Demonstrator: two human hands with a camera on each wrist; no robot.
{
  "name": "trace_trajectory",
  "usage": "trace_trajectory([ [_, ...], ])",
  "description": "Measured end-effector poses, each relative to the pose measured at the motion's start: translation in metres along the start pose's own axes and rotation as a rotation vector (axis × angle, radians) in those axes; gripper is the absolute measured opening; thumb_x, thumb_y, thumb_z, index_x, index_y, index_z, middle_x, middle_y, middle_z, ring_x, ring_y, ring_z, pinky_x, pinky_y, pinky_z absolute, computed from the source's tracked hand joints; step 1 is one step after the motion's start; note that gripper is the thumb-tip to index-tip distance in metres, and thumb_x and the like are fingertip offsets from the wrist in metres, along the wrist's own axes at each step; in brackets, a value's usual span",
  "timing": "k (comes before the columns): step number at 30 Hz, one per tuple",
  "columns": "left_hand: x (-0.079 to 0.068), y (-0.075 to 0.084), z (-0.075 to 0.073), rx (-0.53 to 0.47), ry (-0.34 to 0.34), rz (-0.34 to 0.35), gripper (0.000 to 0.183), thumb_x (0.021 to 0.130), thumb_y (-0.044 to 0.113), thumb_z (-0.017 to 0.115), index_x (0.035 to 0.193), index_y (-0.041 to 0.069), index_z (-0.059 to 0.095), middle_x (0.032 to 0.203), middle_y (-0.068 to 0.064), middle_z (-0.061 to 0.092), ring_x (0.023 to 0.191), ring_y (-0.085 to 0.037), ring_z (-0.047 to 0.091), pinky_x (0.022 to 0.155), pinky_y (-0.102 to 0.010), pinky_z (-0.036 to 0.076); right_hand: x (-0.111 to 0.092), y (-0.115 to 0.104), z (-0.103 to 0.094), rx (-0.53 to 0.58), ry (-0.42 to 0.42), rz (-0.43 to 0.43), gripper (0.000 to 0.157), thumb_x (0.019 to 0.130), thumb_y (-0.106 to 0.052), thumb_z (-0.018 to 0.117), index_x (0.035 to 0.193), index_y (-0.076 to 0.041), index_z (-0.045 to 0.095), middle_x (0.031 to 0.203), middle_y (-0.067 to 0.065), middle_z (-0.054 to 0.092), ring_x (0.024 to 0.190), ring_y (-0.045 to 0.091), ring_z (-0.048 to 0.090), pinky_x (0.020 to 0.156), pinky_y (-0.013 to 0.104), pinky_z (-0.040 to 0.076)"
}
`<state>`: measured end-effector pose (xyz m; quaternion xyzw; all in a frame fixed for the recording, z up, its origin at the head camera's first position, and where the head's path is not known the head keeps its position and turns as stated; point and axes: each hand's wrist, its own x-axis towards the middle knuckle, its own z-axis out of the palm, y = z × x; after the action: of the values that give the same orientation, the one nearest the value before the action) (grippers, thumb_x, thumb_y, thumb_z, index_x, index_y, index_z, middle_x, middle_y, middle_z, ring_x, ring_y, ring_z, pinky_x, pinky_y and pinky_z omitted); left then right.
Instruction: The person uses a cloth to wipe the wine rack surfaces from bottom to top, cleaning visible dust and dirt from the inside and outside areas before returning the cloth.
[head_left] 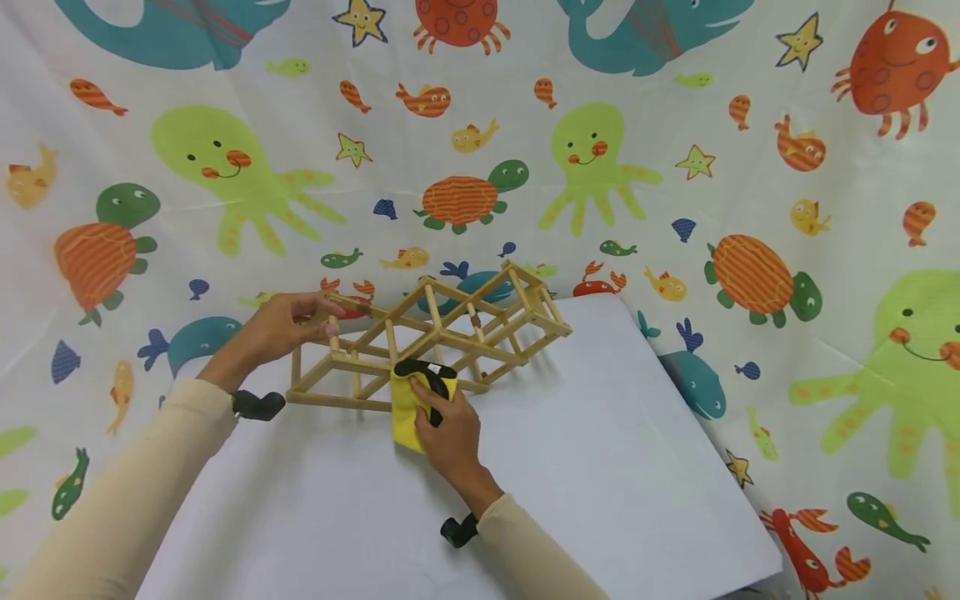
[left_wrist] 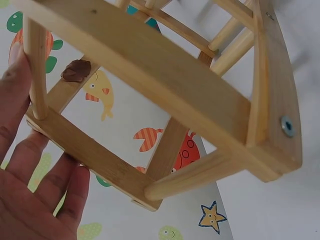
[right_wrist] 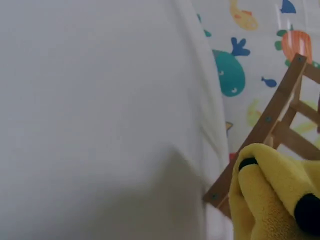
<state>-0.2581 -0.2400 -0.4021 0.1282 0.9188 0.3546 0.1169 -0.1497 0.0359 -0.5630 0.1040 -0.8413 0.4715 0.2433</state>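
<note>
Wooden lattice rack (head_left: 435, 335) sits on the white-covered table (head_left: 600, 433), toward its far side, its length running from the left hand back and to the right. Left hand (head_left: 281, 327) is at the rack's left end; thumb and fingers grasp the frame about an end post, and the left wrist view shows several fingertips behind a slat. Whether that end is lifted clear of the cover, I cannot tell. Right hand (head_left: 453, 433) grasps a yellow cloth (head_left: 405, 408) with black markings, bunched at the near side of the rack and overlapping its front bars; index finger extended along the cloth, the other fingers partly hidden. Noted on one slat: a brown lump (left_wrist: 76, 70), rough-surfaced, composition not determinable by eye. A screw head (left_wrist: 287, 126) is set in the outer face of a corner piece. Both forearms wear pale sleeves (head_left: 142, 475), with a black fitting (head_left: 258, 406) at each wrist. Behind the table hangs a white curtain (head_left: 495, 125) printed with octopuses, turtles, crabs, whales and small fish.
</note>
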Motion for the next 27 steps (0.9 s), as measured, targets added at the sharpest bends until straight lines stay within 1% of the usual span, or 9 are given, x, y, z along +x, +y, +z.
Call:
trace_trajectory([
  [2, 0.0, 0.001, -0.001, -0.002, -0.007, -0.014, 0.052, 0.098, 0.05, 0.074, 0.135, 0.014, 0.069, 0.159, -0.023, 0.053, 0.145, -0.05, 0.047, 0.115, -0.078, 0.036, -0.006, 0.004, -0.005, 0.016, 0.02, 0.021, 0.052, 0.09, -0.009, 0.078, 0.136, -0.033, 0.073, 0.127, 0.011, 0.074, 0.108, 0.023, 0.074, 0.087, 0.038, 0.064],
  [4, 0.0, 0.001, -0.001, 0.0, -0.009, -0.025, 0.052, 0.098, 0.051, 0.074, 0.135, 0.015, 0.069, 0.158, -0.022, 0.053, 0.144, -0.049, 0.048, 0.114, -0.078, 0.038, -0.008, 0.001, -0.007, 0.059, 0.038, -0.012, 0.052, 0.09, -0.008, 0.078, 0.138, -0.03, 0.072, 0.13, 0.011, 0.072, 0.113, 0.022, 0.073, 0.09, 0.037, 0.064],
  [6, 0.0, 0.001, -0.001, 0.006, -0.006, -0.025, 0.053, 0.098, 0.052, 0.073, 0.134, 0.015, 0.069, 0.158, -0.022, 0.053, 0.143, -0.049, 0.048, 0.113, -0.079, 0.039, -0.004, -0.01, -0.006, 0.114, 0.042, -0.1, 0.052, 0.092, -0.007, 0.077, 0.141, -0.024, 0.071, 0.135, 0.012, 0.07, 0.115, 0.022, 0.072, 0.092, 0.035, 0.064],
  [9, 0.0, 0.001, 0.0, 0.01, 0.011, -0.017, 0.051, 0.098, 0.051, 0.073, 0.133, 0.014, 0.069, 0.156, -0.022, 0.055, 0.143, -0.05, 0.049, 0.113, -0.078, 0.039, 0.009, -0.034, 0.0, 0.163, 0.004, -0.251, 0.051, 0.095, -0.009, 0.077, 0.144, -0.019, 0.068, 0.14, 0.015, 0.067, 0.117, 0.022, 0.071, 0.095, 0.03, 0.063],
  [11, 0.0, 0.001, 0.0, 0.009, 0.013, -0.004, 0.05, 0.099, 0.049, 0.073, 0.133, 0.012, 0.069, 0.155, -0.022, 0.056, 0.143, -0.05, 0.05, 0.112, -0.078, 0.04, 0.017, -0.048, 0.005, 0.13, -0.028, -0.32, 0.05, 0.097, -0.012, 0.077, 0.145, -0.02, 0.067, 0.139, 0.016, 0.068, 0.116, 0.021, 0.071, 0.095, 0.027, 0.062],
  [13, 0.0, 0.001, 0.002, 0.003, 0.009, 0.002, 0.05, 0.099, 0.047, 0.073, 0.134, 0.011, 0.069, 0.155, -0.022, 0.057, 0.144, -0.051, 0.05, 0.112, -0.078, 0.04, 0.022, -0.055, 0.01, 0.073, -0.058, -0.334, 0.05, 0.098, -0.015, 0.077, 0.145, -0.023, 0.067, 0.137, 0.016, 0.07, 0.114, 0.02, 0.071, 0.094, 0.025, 0.061],
  [16, -0.001, 0.001, 0.007, -0.005, -0.009, 0.009, 0.052, 0.1, 0.047, 0.073, 0.135, 0.009, 0.068, 0.155, -0.022, 0.057, 0.145, -0.051, 0.049, 0.113, -0.077, 0.04, 0.019, -0.047, 0.012, 0.002, -0.071, -0.285, 0.05, 0.096, -0.013, 0.078, 0.144, -0.028, 0.068, 0.129, 0.015, 0.074, 0.103, 0.019, 0.072, 0.085, 0.024, 0.061],
  [21, -0.003, 0.002, 0.007, 0.007, 0.003, 0.004, 0.05, 0.099, 0.047, 0.074, 0.134, 0.012, 0.069, 0.154, -0.021, 0.058, 0.142, -0.049, 0.052, 0.112, -0.077, 0.04, 0.004, -0.007, 0.002, -0.018, -0.042, -0.148, 0.052, 0.093, -0.01, 0.079, 0.14, -0.032, 0.071, 0.121, 0.014, 0.076, 0.094, 0.02, 0.073, 0.077, 0.029, 0.063],
  [27, -0.005, 0.002, 0.005, 0.003, 0.002, -0.009, 0.053, 0.099, 0.048, 0.073, 0.136, 0.01, 0.067, 0.155, -0.024, 0.056, 0.141, -0.05, 0.05, 0.111, -0.08, 0.039, -0.011, 0.041, -0.024, -0.106, -0.019, 0.083, 0.053, 0.088, -0.009, 0.08, 0.133, -0.035, 0.075, 0.121, 0.013, 0.077, 0.101, 0.029, 0.075, 0.077, 0.043, 0.063],
])
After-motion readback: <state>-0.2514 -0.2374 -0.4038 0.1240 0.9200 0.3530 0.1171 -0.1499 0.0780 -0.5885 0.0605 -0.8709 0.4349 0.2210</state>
